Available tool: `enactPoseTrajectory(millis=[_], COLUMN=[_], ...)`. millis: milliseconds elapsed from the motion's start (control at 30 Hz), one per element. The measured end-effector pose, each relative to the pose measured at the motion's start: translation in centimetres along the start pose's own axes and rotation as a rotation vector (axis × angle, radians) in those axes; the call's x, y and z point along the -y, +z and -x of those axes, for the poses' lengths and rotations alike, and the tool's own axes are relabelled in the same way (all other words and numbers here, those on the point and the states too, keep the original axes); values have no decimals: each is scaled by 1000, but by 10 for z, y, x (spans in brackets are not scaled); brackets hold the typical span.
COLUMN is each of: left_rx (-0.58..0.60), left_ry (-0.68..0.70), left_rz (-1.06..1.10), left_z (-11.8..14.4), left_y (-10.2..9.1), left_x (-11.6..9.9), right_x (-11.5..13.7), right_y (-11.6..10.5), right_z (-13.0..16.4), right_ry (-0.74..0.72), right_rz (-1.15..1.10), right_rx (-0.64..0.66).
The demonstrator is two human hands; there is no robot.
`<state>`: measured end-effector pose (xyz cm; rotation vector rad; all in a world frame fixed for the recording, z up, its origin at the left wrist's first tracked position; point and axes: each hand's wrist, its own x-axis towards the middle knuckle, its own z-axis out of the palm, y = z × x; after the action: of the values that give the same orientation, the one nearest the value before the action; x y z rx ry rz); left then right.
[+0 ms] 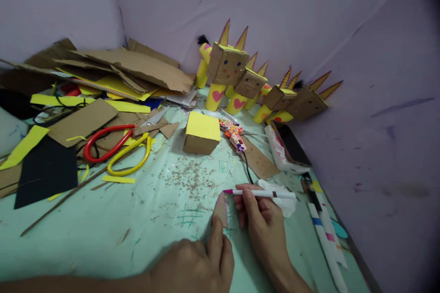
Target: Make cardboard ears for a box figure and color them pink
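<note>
My right hand (263, 219) grips a white marker (282, 194), whose magenta tip touches the pointed end of a small cardboard piece (221, 208). A purple-pink line runs along that piece's right edge. My left hand (195, 261) has its fingers curled, with the index finger and thumb holding the lower part of the piece against the table; that part is hidden. Beyond both hands sits a cardboard box (201, 142) with a yellow top. A flower-patterned glue gun (235, 135) lies just right of the box, its black cord trailing toward my right hand.
Several cardboard-and-yellow horned animal figures (227, 66) stand along the wall. Red-handled scissors (106, 143) and yellow-handled scissors (129, 158) lie among scraps at left, before stacked cardboard (137, 66). At right are a white box (285, 151) and several markers (326, 247).
</note>
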<state>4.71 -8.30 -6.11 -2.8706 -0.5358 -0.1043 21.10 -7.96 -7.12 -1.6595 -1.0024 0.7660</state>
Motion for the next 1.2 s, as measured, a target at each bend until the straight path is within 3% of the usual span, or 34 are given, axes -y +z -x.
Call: enactPoseTrajectory(millis=[133, 500, 1067, 1200], left_rx=[35, -25, -43, -47], left_ry=[14, -1, -19, -27], left_rz=[5, 8, -21, -42], left_z=[1, 0, 1, 0], left_y=[-1, 0, 2, -2], left_x=[-2, -1, -3, -1], right_x=[3, 2, 3, 0], right_y=[0, -2, -5, -5], right_z=[2, 2, 8, 7], right_ry=[40, -4, -99, -64], right_rz=[-52, -34, -29, -38], right_rx=[-16, 0, 192, 100])
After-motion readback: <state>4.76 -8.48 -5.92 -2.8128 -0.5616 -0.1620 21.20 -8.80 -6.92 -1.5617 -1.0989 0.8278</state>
